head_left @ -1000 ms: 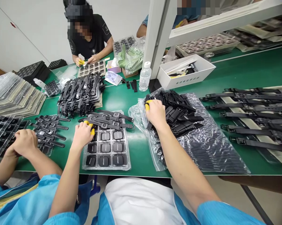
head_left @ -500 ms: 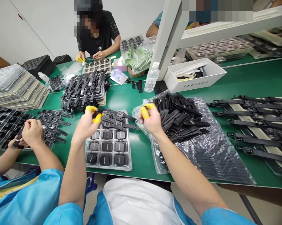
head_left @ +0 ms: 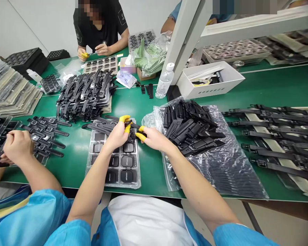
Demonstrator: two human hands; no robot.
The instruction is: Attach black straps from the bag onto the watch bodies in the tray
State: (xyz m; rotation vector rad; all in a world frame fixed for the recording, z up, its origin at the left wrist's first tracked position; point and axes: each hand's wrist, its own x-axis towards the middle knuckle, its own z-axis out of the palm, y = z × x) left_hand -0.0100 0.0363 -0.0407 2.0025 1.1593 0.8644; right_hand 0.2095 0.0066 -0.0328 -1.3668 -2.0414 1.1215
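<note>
Over the clear tray (head_left: 139,181) of square black watch cases, my two hands meet with yellow covers on their fingertips. My left hand (head_left: 119,134) is closed around a dark watch (head_left: 128,122), mostly hidden by the fingers. Against its right side, my right hand (head_left: 154,137) pinches a black watch strap (head_left: 136,127). Whether strap and watch are joined I cannot tell. Watches with straps (head_left: 100,127) lie across the tray's far rows, under and beside my left hand. Right of my right hand, loose black straps (head_left: 187,128) are heaped on a plastic bag (head_left: 220,171).
Strapped watches are piled on trays (head_left: 83,90) at back left, and more straps lie on a tray (head_left: 274,136) at right. A water bottle (head_left: 165,82) stands by a white box (head_left: 212,80) and a post. Co-workers sit at left, with a hand (head_left: 18,147) nearby, and opposite.
My right hand has moved left from the strap heap, and my left hand has moved right, so they now meet over the tray. The view has shifted slightly.
</note>
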